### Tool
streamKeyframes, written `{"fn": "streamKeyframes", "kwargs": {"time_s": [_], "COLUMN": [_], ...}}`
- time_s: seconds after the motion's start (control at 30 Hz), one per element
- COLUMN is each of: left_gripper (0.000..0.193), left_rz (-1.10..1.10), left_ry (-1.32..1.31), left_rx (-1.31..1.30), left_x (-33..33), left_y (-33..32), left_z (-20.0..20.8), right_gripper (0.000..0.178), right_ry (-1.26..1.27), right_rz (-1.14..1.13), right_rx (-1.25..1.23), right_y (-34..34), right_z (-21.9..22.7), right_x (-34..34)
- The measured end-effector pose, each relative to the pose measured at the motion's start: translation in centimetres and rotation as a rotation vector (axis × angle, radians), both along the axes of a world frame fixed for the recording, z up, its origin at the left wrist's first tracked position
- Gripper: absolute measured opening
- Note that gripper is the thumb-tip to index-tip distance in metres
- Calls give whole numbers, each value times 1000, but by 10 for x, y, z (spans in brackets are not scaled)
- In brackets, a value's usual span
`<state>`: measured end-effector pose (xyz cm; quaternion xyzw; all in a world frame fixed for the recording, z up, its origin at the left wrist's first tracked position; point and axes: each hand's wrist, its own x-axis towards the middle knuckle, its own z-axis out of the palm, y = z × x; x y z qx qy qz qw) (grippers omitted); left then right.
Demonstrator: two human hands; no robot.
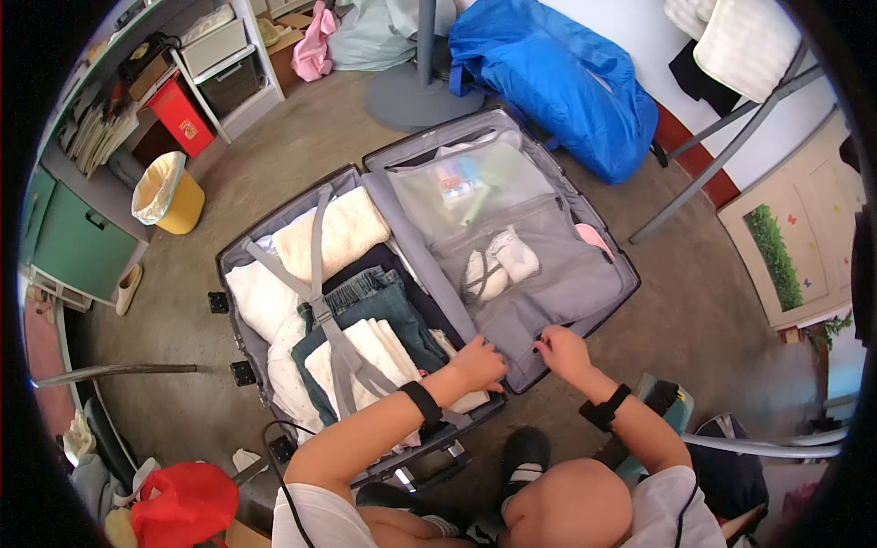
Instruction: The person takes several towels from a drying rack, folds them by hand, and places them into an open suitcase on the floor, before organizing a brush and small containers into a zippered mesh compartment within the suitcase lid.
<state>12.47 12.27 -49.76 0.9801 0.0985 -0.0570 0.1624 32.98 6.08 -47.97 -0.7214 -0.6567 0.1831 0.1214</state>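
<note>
Both hands (pixel 521 358) pinching near edge of suitcase divider (pixel 548 274)

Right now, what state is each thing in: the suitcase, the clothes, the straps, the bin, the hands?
Suitcase: open flat on the floor.
Clothes: folded, packed in the left half.
Straps: buckled across the clothes.
Mesh divider: covering the right half.
Yellow bin: upright, lined with a bag.
Left hand: pinching the divider's edge.
Right hand: pinching the divider's edge.
</note>
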Motion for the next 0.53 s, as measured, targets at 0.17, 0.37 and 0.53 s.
{"fn": "streamKeyframes", "kwargs": {"time_s": [0.17, 0.37, 0.53], "left_gripper": [34, 32, 32], "left_rz": [-101, -94, -53], "left_ry": [28, -15, -34], "left_rx": [-117, -157, -244], "left_x": [17, 12, -3], "left_y": [-23, -19, 17], "left_z": [-1, -2, 19], "right_gripper": [15, 16, 17], "right_ry": [-196, -462, -369], "right_rz": [-52, -278, -307], "right_rx": [174, 455, 139], "right_y": [6, 18, 18], "right_z": [1, -10, -16], "right_x": [53, 112, 128]}}
